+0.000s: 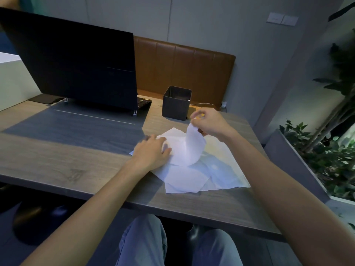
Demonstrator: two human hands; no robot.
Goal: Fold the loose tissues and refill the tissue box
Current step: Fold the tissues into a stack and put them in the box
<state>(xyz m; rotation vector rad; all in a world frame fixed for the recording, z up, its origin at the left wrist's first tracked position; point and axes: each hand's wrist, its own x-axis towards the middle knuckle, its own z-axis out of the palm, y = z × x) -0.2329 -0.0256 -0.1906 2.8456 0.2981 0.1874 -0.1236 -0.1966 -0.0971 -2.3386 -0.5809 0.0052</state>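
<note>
The loose tissues (221, 169) lie in an overlapping heap on the near right part of the surface (67, 160), some reaching almost to its near edge. The left hand (151, 150) rests flat on the heap's left side, fingers mostly straight, pinning it. The right hand (208, 122) pinches the far corner of the lifted tissue (192, 148) between thumb and fingertips, so the sheet stands up in a curl. From where I stand, the thin sheet looks likely to tear if pulled against the pinning palm, or to drag neighbouring sheets off the edge. The dark tissue box (175, 107) stands open-topped just beyond, right of the laptop (76, 68), and a careless sweep could knock it.
</note>
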